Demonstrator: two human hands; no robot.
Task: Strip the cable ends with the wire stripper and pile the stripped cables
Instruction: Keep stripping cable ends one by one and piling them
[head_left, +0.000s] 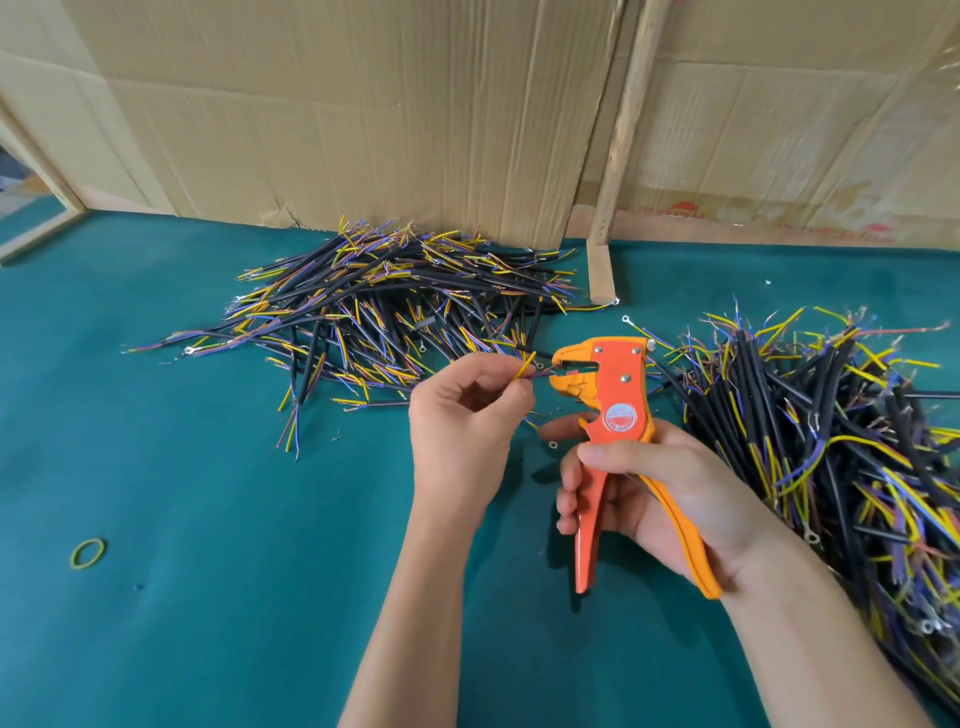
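Fingers of the left hand (462, 415) pinch a cable (525, 367) at frame centre, its end inside the wire stripper (618, 410), whose handles the right hand (654, 493) grips.

The orange wire stripper (618, 410) stands upright, head up, jaws facing left. A thin cable end (525, 366) with a yellow core pokes into those jaws. Left and beyond the stripper lies one black cable pile (384, 306); right of it, another pile (831, 431).
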